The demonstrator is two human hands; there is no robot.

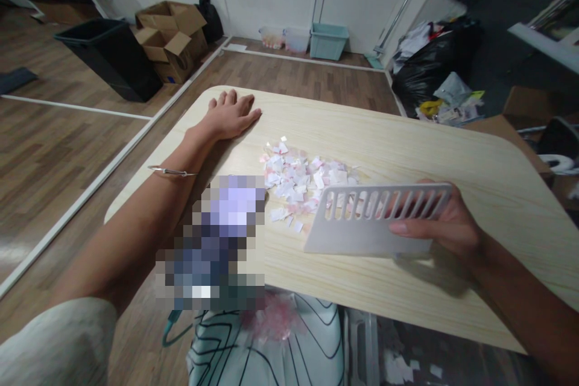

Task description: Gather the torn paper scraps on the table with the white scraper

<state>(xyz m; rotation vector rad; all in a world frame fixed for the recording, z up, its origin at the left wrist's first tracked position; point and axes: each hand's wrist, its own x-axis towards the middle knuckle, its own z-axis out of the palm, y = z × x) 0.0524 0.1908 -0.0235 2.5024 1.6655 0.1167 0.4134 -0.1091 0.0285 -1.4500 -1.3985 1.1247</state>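
Note:
My right hand (446, 226) grips a flat white plastic scraper (362, 232) with a row of slots along its top edge. I hold it tilted just in front of a pile of small white and pink paper scraps (301, 178) on the light wooden table (407, 145). My left hand (233, 114) lies flat, palm down, near the table's far left edge, fingers together and stretched out. A thin bangle (172, 172) circles my left forearm. More pink scraps (275, 316) lie below the table's front edge.
A pixelated patch (217, 241) covers part of the table's front left. On the floor behind stand a black bin (111, 54), cardboard boxes (174, 36), a teal crate (329, 41) and black bags with clutter (434, 66) at the right.

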